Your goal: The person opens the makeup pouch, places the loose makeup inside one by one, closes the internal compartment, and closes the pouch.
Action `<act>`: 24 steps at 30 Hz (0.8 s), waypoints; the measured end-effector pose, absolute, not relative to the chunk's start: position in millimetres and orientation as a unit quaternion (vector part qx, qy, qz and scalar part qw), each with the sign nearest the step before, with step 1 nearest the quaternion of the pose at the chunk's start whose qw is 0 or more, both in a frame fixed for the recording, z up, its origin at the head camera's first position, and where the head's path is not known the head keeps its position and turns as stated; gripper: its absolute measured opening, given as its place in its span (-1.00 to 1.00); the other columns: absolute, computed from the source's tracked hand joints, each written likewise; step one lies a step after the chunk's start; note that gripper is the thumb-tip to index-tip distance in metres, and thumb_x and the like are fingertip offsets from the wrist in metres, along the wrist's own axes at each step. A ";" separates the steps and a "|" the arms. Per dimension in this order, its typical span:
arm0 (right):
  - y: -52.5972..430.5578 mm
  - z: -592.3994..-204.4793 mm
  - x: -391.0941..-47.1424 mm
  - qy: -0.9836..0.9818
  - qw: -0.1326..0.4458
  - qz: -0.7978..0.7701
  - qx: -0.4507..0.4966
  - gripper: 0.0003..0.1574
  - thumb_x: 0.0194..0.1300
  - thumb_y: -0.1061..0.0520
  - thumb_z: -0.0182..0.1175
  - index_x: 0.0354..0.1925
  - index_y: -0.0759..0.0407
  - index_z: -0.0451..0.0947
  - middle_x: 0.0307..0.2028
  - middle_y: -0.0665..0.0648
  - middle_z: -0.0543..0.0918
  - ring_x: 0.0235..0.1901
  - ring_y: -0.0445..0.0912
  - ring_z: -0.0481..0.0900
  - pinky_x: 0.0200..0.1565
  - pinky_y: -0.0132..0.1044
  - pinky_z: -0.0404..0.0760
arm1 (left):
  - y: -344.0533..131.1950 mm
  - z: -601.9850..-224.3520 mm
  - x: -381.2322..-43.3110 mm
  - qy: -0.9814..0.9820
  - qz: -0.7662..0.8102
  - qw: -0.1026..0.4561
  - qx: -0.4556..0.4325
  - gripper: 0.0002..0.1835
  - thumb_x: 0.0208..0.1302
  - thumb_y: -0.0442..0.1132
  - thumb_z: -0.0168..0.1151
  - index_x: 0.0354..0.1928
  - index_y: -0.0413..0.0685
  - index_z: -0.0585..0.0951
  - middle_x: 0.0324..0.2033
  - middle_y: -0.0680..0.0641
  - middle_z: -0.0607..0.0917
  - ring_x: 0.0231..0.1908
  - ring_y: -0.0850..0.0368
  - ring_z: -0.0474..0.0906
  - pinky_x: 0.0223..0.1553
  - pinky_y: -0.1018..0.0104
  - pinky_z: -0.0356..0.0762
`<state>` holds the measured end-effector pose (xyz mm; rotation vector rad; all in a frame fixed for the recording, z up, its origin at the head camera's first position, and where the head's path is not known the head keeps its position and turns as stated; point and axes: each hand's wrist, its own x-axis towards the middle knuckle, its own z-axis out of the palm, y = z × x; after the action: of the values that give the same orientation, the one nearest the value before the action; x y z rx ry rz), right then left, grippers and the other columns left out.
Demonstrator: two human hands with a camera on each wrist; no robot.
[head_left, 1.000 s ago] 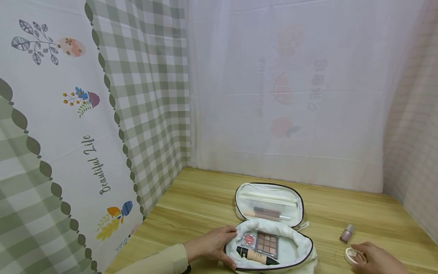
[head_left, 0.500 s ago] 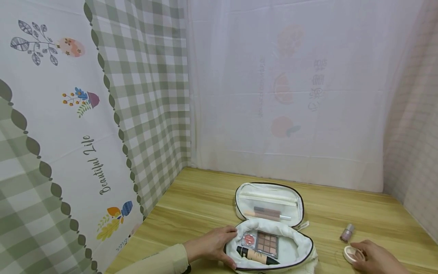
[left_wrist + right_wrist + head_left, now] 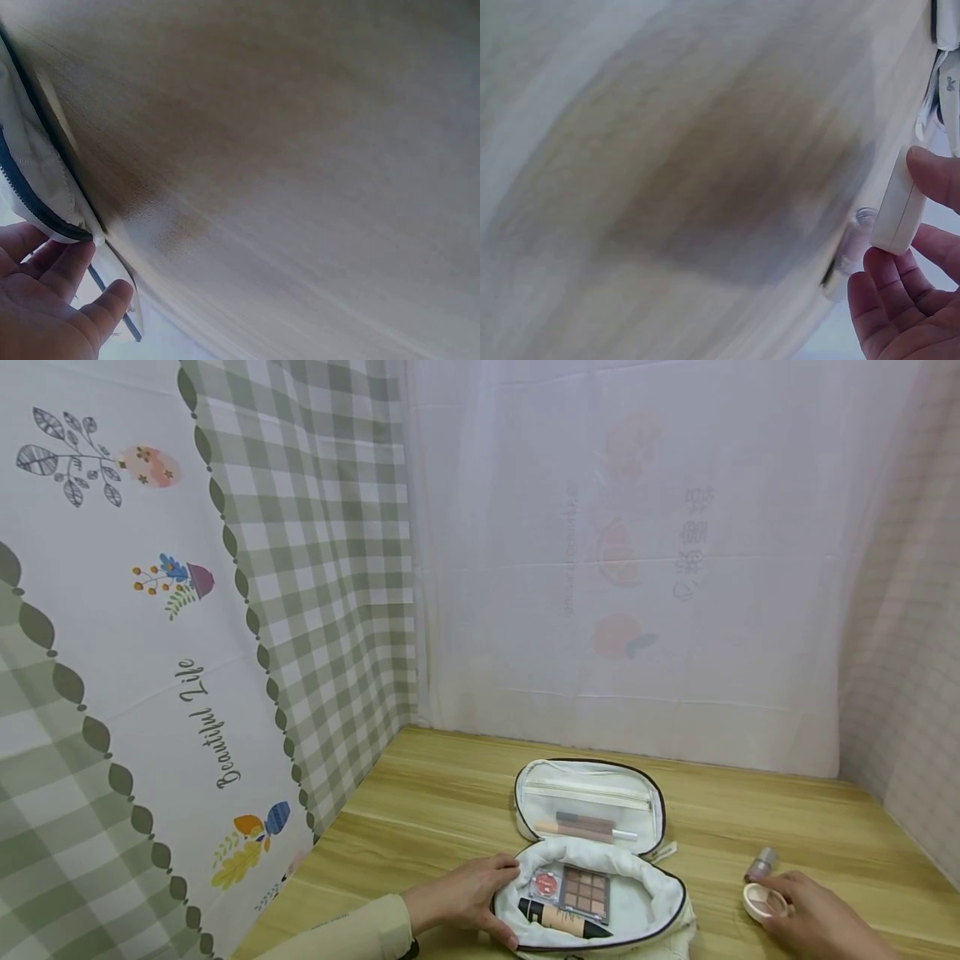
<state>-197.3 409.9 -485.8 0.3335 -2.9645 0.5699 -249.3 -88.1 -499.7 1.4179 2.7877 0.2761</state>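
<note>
A white makeup bag (image 3: 652,935) with dark piping lies unzipped, its lid (image 3: 590,802) folded back. My left hand (image 3: 472,893) grips its left end, forefinger and thumb at the rim; the left wrist view shows the fingertips by the dark zip. Inside lie an eyeshadow palette (image 3: 586,893), a small clear case with a red round pan (image 3: 546,884) and a beige tube with black ends (image 3: 562,918). To the right, my right hand (image 3: 813,914) pinches a round white compact (image 3: 763,903), seen edge-on as a pale compact (image 3: 900,202) in the right wrist view.
A small nail polish bottle (image 3: 761,864) lies on the wooden table (image 3: 442,793), just beyond the compact. Slim tubes (image 3: 592,828) show in the lid's clear pocket. A checked cloth (image 3: 330,568) hangs at the left and a white curtain (image 3: 510,610) at the back.
My right hand has moved slightly left and away from me with the compact, which now overlaps the lower end of the polish bottle. The left hand and bag stay put.
</note>
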 end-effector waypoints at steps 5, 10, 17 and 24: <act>402.7 -483.8 -200.5 -0.972 0.097 0.177 0.123 -0.46 0.04 0.13 0.47 -0.01 0.37 0.65 -0.18 0.26 0.63 -0.24 0.01 0.56 -0.29 -0.19 0.54 | -88.2 -499.6 -249.4 0.887 0.089 0.002 0.453 0.06 -0.04 0.36 0.45 0.36 -0.25 0.42 0.30 -0.11 0.43 0.23 0.08 0.41 0.23 0.26 0.37; 393.7 -481.7 -203.7 -0.965 0.142 0.169 0.145 -0.43 -0.08 0.14 0.54 -0.08 0.37 0.66 -0.15 0.32 0.64 -0.14 0.24 0.59 -0.23 -0.19 0.55 | -88.4 -499.5 -249.2 0.888 0.089 0.004 0.451 0.06 -0.04 0.36 0.45 0.36 -0.25 0.41 0.30 -0.11 0.43 0.24 0.08 0.41 0.23 0.26 0.37; 376.7 -478.1 -207.7 -0.953 0.185 0.185 0.155 -0.39 -0.20 0.14 0.60 -0.13 0.37 0.69 -0.25 0.11 0.63 -0.21 -0.02 0.60 -0.28 -0.19 0.54 | -88.5 -498.5 -248.5 0.888 0.086 0.002 0.452 0.05 -0.03 0.36 0.44 0.36 -0.23 0.42 0.30 -0.11 0.43 0.24 0.08 0.41 0.22 0.26 0.38; 360.5 -475.6 -211.7 -0.933 0.236 0.185 0.200 -0.43 -0.29 0.19 0.61 -0.21 0.33 0.70 -0.30 0.07 0.67 -0.30 -0.28 0.51 -0.28 -0.31 0.45 | -88.4 -498.1 -248.4 0.888 0.093 0.006 0.450 0.06 -0.04 0.35 0.45 0.36 -0.25 0.42 0.30 -0.10 0.42 0.23 0.08 0.41 0.22 0.25 0.38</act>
<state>-211.7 360.5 -475.6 0.5473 -2.5584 0.5086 -248.4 -88.4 -498.1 1.4087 2.7800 0.2900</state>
